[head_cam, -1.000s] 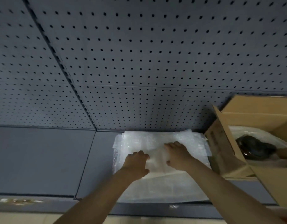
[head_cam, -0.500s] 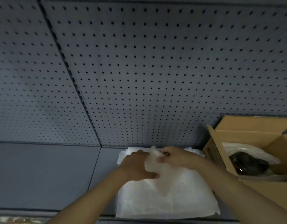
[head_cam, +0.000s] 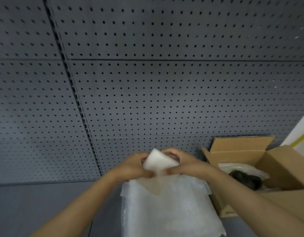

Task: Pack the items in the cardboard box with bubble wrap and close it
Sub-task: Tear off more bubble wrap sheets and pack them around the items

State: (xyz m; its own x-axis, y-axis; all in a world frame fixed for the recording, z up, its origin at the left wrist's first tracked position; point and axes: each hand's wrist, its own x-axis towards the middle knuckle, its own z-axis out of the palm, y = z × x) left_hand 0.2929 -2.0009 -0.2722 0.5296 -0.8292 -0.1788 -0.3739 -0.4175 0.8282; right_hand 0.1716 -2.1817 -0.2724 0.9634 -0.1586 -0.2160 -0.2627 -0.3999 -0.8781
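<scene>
A sheet of white bubble wrap (head_cam: 168, 209) lies on the grey surface at bottom centre. Its far edge is lifted and folded into a white bundle (head_cam: 158, 161) held between both hands; what is inside the bundle is hidden. My left hand (head_cam: 136, 165) grips the bundle's left side and my right hand (head_cam: 180, 164) grips its right side. To the right stands an open cardboard box (head_cam: 284, 170), flaps up, with a dark item (head_cam: 245, 179) wrapped in clear plastic inside. The view is blurred.
A grey pegboard wall (head_cam: 147, 82) rises directly behind the hands. The grey shelf surface (head_cam: 45, 207) stretches to the left of the bubble wrap. A white wall with a yellow stripe (head_cam: 300, 137) shows at the far right.
Both hands were pressing flat on the bubble wrap; they have since gathered its far part and lifted it into a bundle. The camera has tilted, so box and wrap sit lower in view.
</scene>
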